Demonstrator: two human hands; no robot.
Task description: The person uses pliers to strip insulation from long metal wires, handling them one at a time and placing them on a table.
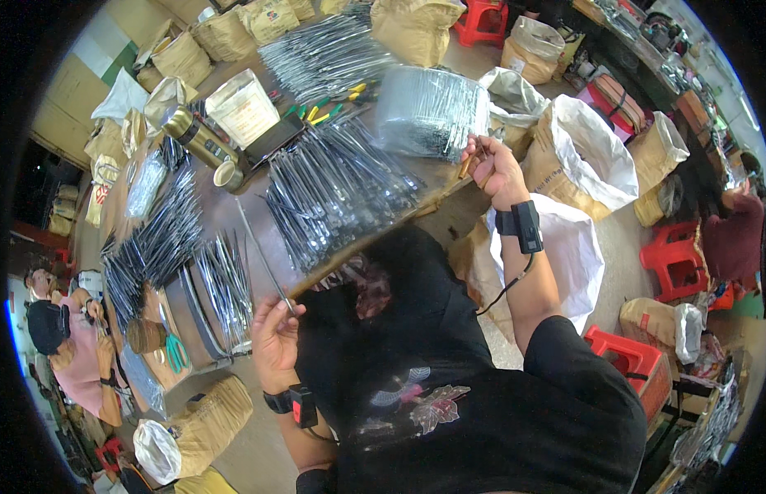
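My left hand (276, 339) is at the table's near edge, its thumb and fingers closed on the lower end of a long, thin metal strip (262, 251). The strip slants up and away over the tabletop. Further right, my right hand (496, 171) is raised at the table corner with curled fingers; what they pinch, if anything, is too small to make out. Beside those fingers is a stack wrapped in clear plastic (432, 103). Between my hands lies a broad pile of dark, shiny metal strips (338, 185).
More strips lie in a dark pile (156, 235) at left and another bundle (317, 53) at the back. A gold thermos (193, 132), a cup (228, 175) and teal-handled scissors (177, 352) are on the table. Open sacks (576, 156) and a red stool (675, 259) stand at right.
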